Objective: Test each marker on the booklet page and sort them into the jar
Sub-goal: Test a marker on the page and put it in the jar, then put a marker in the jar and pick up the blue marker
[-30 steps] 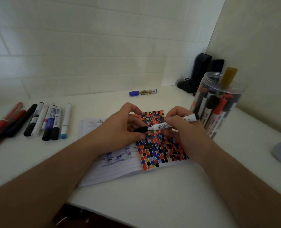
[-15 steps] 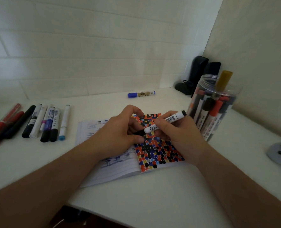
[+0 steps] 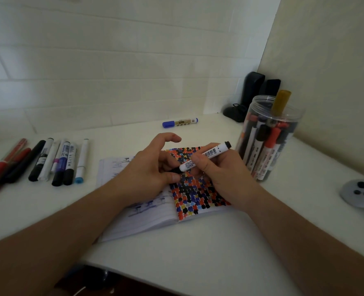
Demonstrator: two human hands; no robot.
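Note:
My right hand [image 3: 223,174] grips a white marker [image 3: 206,155] with a black rear end, held slanted over the booklet. My left hand [image 3: 149,167] pinches the black cap [image 3: 175,170] at the marker's front end, forefinger lifted. Whether the cap is seated or pulled off is hidden between my fingers. The open booklet [image 3: 155,218] lies under both hands, its right page [image 3: 195,195] filled with red, black, blue and yellow blots. A clear plastic jar [image 3: 268,137] with several markers stands upright just right of my right hand.
Several red, black, white and blue markers [image 3: 46,161] lie in a row at the left. A blue-capped marker [image 3: 180,122] lies near the back wall. Black objects [image 3: 249,95] fill the corner behind the jar. A grey round device [image 3: 360,193] sits at the right edge.
The marker's rear end has tipped upward from nearly level to a slant. My left forefinger has lifted off while thumb and other fingers stay on the cap.

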